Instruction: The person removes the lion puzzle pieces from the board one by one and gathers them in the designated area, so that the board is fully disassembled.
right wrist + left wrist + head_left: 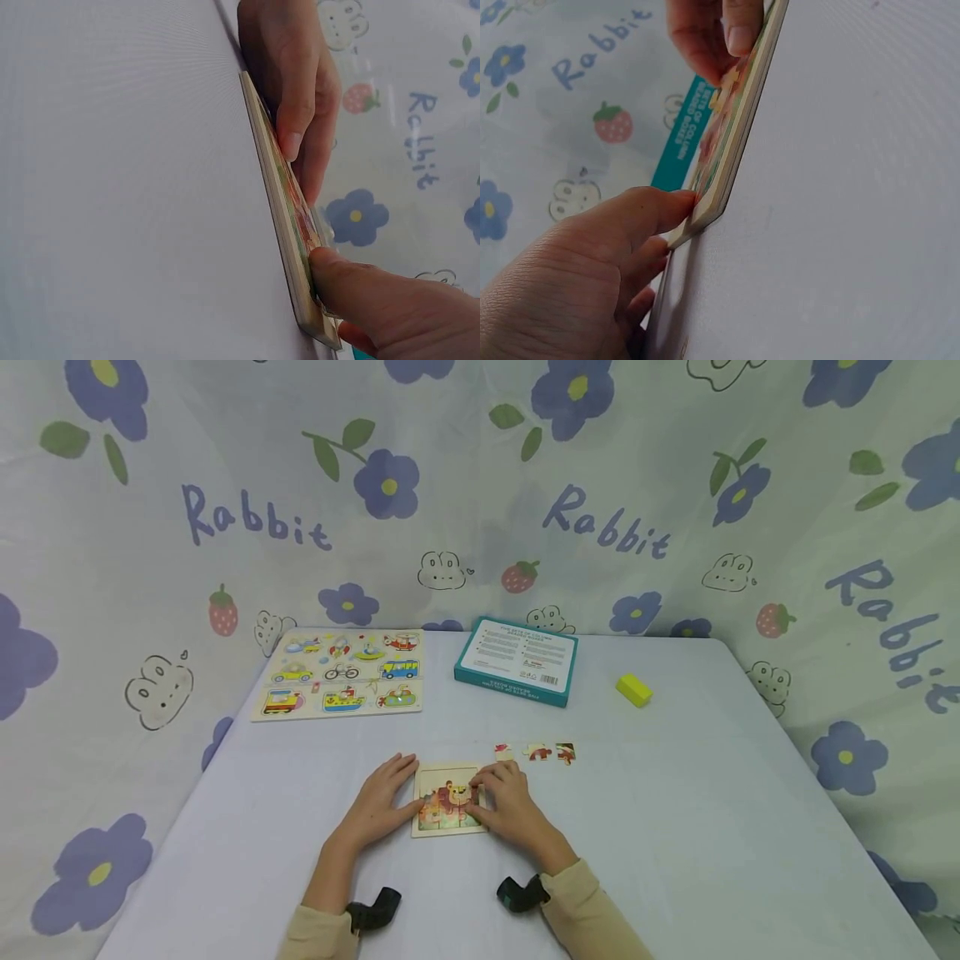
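Observation:
A square wooden jigsaw board (pixel 450 835) with a bear picture lies on the table before me, its lower part filled with pieces and its upper part showing bare wood. My left hand (pixel 382 806) holds the board's left side, thumb (pixel 667 208) over the rim and the other fingers along the outer edge. At the right side of the bear picture, my right hand (pixel 513 797) pinches a jigsaw piece between thumb (pixel 345 281) and fingers; the fingers hide most of this piece. Loose jigsaw pieces (pixel 537 751) lie just beyond the board, one partly behind the right hand.
A vehicle peg puzzle (pixel 337 672) lies at the back left. Beside it, at the back middle, is a teal and white box (pixel 517 660). A yellow block (pixel 634 690) sits to the right. A printed curtain (pixel 480 510) hangs behind the white table (pixel 712 827).

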Available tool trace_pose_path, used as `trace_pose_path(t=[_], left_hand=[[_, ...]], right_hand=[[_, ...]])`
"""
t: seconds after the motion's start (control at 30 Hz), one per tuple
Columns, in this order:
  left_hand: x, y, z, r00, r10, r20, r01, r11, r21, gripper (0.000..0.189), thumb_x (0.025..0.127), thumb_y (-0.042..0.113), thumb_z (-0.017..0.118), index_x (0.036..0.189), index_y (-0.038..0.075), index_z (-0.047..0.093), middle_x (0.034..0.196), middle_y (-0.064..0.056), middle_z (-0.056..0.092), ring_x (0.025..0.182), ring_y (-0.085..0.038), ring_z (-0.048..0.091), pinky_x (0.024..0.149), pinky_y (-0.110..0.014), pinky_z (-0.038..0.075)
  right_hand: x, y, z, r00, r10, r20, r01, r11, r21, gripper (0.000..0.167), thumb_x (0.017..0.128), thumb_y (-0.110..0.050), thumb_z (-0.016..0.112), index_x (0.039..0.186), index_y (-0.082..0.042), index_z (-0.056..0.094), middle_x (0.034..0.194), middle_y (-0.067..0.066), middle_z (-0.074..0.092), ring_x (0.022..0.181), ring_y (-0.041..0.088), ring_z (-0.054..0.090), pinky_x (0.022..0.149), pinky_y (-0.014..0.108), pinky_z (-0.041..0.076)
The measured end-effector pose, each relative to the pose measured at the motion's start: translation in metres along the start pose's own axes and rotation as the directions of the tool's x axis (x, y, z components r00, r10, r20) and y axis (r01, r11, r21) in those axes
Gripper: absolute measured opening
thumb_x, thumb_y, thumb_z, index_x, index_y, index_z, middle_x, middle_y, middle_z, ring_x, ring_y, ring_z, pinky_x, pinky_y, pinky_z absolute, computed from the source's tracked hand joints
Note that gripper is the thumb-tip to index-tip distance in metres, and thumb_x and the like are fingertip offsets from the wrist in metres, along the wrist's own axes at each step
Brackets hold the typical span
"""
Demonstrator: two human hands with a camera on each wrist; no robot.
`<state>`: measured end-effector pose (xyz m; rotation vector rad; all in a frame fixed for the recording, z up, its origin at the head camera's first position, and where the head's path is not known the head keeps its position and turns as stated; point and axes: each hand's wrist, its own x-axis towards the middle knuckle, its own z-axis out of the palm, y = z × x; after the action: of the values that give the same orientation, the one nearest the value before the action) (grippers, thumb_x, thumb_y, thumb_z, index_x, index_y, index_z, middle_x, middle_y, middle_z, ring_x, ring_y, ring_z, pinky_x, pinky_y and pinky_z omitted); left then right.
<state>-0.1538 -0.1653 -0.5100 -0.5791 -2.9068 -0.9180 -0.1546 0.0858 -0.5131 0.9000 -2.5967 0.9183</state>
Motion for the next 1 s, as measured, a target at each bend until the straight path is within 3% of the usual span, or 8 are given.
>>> trace_pose_path(t=[0.37, 0.57, 0.7, 1.0], left_hand=[[0.0004, 0.0014, 0.0013, 1.000, -0.009, -0.012, 0.009, 1.000, 0.006, 0.069, 0.080, 0.039, 0.068, 0.134, 0.004, 0.046, 0.141, -0.009, 0.039, 0.134, -0.030, 0.026, 0.105, -0.053, 0.023], [0.0003, 0.0015, 0.0010, 1.000, -0.029, -0.006, 0.029, 1.000, 0.008, 0.076, 0.077, 0.053, 0.065, 0.135, 0.006, 0.045, 0.142, -0.007, 0.039, 0.134, -0.029, 0.025, 0.104, -0.054, 0.024], [0.0003, 0.0014, 0.0003, 1.000, -0.027, 0.000, 0.027, 1.000, 0.010, 0.078, 0.077, 0.054, 0.065, 0.135, 0.007, 0.045, 0.142, -0.007, 0.038, 0.134, -0.029, 0.025, 0.104, -0.054, 0.024], [0.0006, 0.0022, -0.0004, 1.000, -0.021, 0.000, 0.021, 1.000, 0.011, 0.077, 0.077, 0.052, 0.065, 0.135, 0.006, 0.045, 0.142, -0.008, 0.038, 0.134, -0.029, 0.025, 0.104, -0.054, 0.024]], right_hand=[[-0.0002, -0.0025, 0.0018, 0.998, 0.041, 0.048, -0.039, 0.998, -0.045, 0.031, 0.079, -0.030, 0.073, 0.103, -0.014, 0.061, 0.101, -0.003, 0.057, 0.097, 0.015, 0.044, 0.079, 0.035, 0.036], [-0.0001, -0.0019, 0.0028, 0.998, -0.042, 0.039, 0.045, 0.995, -0.093, 0.033, 0.081, -0.029, 0.071, 0.111, -0.020, 0.063, 0.098, -0.004, 0.056, 0.092, 0.013, 0.044, 0.073, 0.031, 0.036], [0.0000, -0.0022, 0.0033, 0.995, -0.095, 0.033, 0.098, 0.989, -0.109, 0.028, 0.082, -0.025, 0.070, 0.109, -0.023, 0.067, 0.094, -0.003, 0.054, 0.089, 0.013, 0.043, 0.072, 0.031, 0.035], [0.0003, -0.0041, 0.0014, 0.996, -0.063, 0.064, 0.069, 0.993, -0.098, 0.027, 0.083, -0.024, 0.068, 0.109, -0.020, 0.066, 0.096, -0.005, 0.057, 0.093, 0.012, 0.046, 0.079, 0.034, 0.037]])
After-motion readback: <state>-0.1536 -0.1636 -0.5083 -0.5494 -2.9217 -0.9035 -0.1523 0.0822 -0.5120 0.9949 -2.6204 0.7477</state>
